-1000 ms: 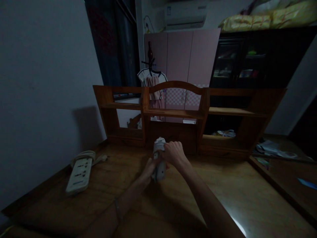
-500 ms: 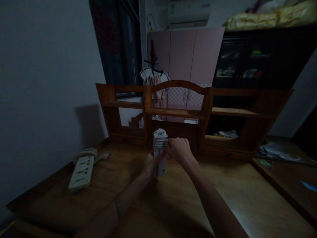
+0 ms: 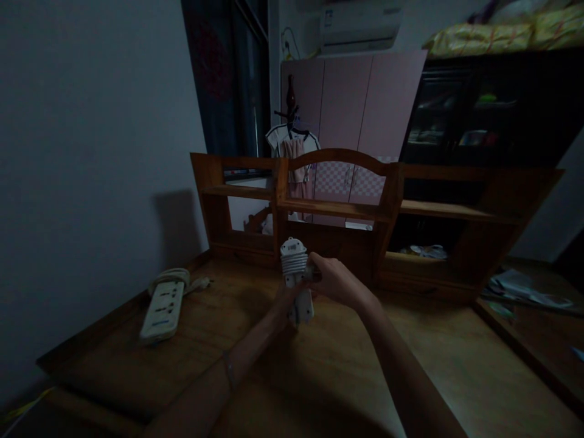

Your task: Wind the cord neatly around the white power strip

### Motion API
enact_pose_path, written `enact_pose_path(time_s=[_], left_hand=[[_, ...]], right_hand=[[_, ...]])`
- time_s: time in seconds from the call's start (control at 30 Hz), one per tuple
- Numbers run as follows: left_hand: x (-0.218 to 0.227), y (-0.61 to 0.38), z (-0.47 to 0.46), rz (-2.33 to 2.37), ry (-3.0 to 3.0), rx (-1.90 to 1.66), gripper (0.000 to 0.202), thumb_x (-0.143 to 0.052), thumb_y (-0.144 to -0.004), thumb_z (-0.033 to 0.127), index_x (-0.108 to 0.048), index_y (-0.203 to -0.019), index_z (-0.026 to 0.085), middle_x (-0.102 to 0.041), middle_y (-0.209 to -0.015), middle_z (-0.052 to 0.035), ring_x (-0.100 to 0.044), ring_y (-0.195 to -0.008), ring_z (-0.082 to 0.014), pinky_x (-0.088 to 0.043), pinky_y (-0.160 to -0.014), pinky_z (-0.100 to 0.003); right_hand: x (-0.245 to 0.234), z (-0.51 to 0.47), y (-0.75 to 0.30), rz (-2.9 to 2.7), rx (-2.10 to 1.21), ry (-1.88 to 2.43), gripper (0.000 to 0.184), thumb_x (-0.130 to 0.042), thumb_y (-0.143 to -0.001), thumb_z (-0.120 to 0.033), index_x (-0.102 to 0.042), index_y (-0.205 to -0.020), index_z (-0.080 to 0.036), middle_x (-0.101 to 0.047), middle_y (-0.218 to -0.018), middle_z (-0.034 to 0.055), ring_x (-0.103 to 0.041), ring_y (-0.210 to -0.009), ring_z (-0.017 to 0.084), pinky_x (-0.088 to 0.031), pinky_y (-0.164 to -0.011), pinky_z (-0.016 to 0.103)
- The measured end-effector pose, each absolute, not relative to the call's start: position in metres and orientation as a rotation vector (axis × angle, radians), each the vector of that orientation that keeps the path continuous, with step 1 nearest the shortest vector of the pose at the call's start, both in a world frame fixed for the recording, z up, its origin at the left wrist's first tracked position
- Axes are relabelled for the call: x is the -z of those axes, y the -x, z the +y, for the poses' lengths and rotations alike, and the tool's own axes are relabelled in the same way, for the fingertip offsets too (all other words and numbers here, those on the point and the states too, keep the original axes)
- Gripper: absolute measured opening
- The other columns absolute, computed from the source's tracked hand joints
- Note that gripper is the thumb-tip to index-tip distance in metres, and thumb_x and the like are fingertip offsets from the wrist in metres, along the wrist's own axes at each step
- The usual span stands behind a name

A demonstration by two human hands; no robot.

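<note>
In the head view, a white power strip is held up over the desk, its back facing me and tilted a little. Its white cord is wound in several turns near the top end. My left hand is closed around the strip's middle, below the coils. At the strip's right side, my right hand pinches a pale piece of the cord, partly hidden by the fingers. A second white power strip, sockets upward, lies on the left of the desk with its cord coiled at the far end.
The wooden desk carries a low wooden shelf unit along its back. A wall borders the left side. Plastic bags lie beyond the desk's right edge. Behind stand a pink wardrobe and a clothes rack.
The held strip has tilted, its lower end swinging right. My right hand has turned and its fingers now point down beside the coils. The whole view has shifted slightly.
</note>
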State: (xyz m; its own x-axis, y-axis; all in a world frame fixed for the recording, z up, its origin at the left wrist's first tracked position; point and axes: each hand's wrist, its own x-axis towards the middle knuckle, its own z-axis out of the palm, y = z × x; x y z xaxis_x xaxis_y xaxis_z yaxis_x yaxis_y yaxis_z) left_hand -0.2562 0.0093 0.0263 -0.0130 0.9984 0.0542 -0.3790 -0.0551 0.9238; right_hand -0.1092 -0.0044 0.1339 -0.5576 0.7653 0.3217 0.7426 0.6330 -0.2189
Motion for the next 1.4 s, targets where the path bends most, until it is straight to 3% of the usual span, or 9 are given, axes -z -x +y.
enact_pose_path(time_s=[0.13, 0.3, 0.43, 0.57, 0.77, 0.97, 1.17, 1.4], left_hand=[[-0.016, 0.252, 0.015, 0.851, -1.018, -1.436, 0.053, -0.082, -0.06, 0.044, -0.063, -0.098, 0.013, -0.072, -0.083, -0.0102, -0.069, -0.069, -0.0211, -0.053, -0.063, -0.029], [-0.007, 0.248, 0.018, 0.843, -1.059, -1.464, 0.05, -0.082, -0.063, 0.041, -0.059, -0.101, 0.017, -0.072, -0.09, -0.0066, -0.07, -0.071, -0.0198, -0.054, -0.065, -0.029], [-0.005, 0.246, 0.014, 0.879, -1.085, -1.483, 0.049, -0.083, -0.06, 0.041, -0.058, -0.096, 0.018, -0.07, -0.08, -0.0039, -0.068, -0.06, -0.019, -0.05, -0.054, -0.027], [-0.004, 0.243, 0.011, 0.902, -1.102, -1.486, 0.045, -0.085, -0.057, 0.04, -0.06, -0.087, 0.016, -0.068, -0.067, -0.003, -0.064, -0.055, -0.0162, -0.047, -0.052, -0.025], [0.001, 0.246, 0.012, 0.903, -1.078, -1.414, 0.045, -0.079, -0.065, 0.043, -0.061, -0.095, 0.015, -0.07, -0.071, -0.0057, -0.065, -0.06, -0.0184, -0.048, -0.053, -0.026], [0.004, 0.25, 0.012, 0.928, -1.036, -1.397, 0.043, -0.078, -0.065, 0.046, -0.065, -0.09, 0.013, -0.07, -0.07, -0.0074, -0.065, -0.058, -0.0179, -0.047, -0.051, -0.024], [0.0, 0.248, 0.01, 0.908, -0.969, -1.424, 0.041, -0.078, -0.066, 0.044, -0.066, -0.088, 0.011, -0.069, -0.064, -0.0064, -0.064, -0.054, -0.0177, -0.046, -0.05, -0.024], [0.001, 0.249, 0.008, 0.705, -0.788, -1.415, 0.049, -0.064, -0.069, 0.055, -0.064, -0.091, 0.011, -0.072, -0.076, -0.0098, -0.067, -0.061, -0.0214, -0.051, -0.057, -0.03]], right_hand=[[-0.13, 0.009, 0.092, -2.436, -0.411, 1.035, 0.025, -0.064, -0.075, -0.014, -0.057, -0.099, -0.018, -0.07, -0.088, 0.0021, -0.065, -0.082, 0.015, -0.04, -0.065, 0.02], [-0.124, 0.024, 0.077, -2.324, -0.562, 0.961, 0.026, -0.068, -0.074, -0.021, -0.06, -0.099, -0.017, -0.07, -0.087, 0.0021, -0.064, -0.079, 0.015, -0.042, -0.065, 0.021], [-0.122, 0.034, 0.065, -2.302, -0.477, 0.987, 0.019, -0.068, -0.074, -0.023, -0.066, -0.091, -0.015, -0.069, -0.084, 0.0027, -0.061, -0.076, 0.016, -0.042, -0.066, 0.022], [-0.122, 0.037, 0.057, -2.324, -0.432, 1.018, 0.013, -0.066, -0.076, -0.023, -0.067, -0.085, -0.015, -0.067, -0.078, 0.0016, -0.06, -0.072, 0.015, -0.04, -0.063, 0.022], [-0.115, 0.035, 0.066, -2.386, -0.467, 1.025, 0.021, -0.068, -0.071, -0.018, -0.061, -0.091, -0.018, -0.067, -0.079, -0.0008, -0.06, -0.07, 0.013, -0.037, -0.057, 0.019], [-0.11, 0.035, 0.08, -2.397, -0.343, 1.024, 0.021, -0.067, -0.072, -0.017, -0.059, -0.092, -0.019, -0.066, -0.08, -0.0003, -0.059, -0.069, 0.013, -0.034, -0.057, 0.019], [-0.109, 0.034, 0.085, -2.384, -0.278, 1.059, 0.024, -0.069, -0.073, -0.023, -0.058, -0.094, -0.019, -0.063, -0.076, -0.0008, -0.056, -0.064, 0.012, -0.03, -0.055, 0.02], [-0.113, 0.03, 0.087, -2.37, -0.205, 1.03, 0.032, -0.071, -0.077, -0.042, -0.059, -0.097, -0.019, -0.065, -0.079, 0.0017, -0.057, -0.067, 0.013, -0.031, -0.056, 0.02]])
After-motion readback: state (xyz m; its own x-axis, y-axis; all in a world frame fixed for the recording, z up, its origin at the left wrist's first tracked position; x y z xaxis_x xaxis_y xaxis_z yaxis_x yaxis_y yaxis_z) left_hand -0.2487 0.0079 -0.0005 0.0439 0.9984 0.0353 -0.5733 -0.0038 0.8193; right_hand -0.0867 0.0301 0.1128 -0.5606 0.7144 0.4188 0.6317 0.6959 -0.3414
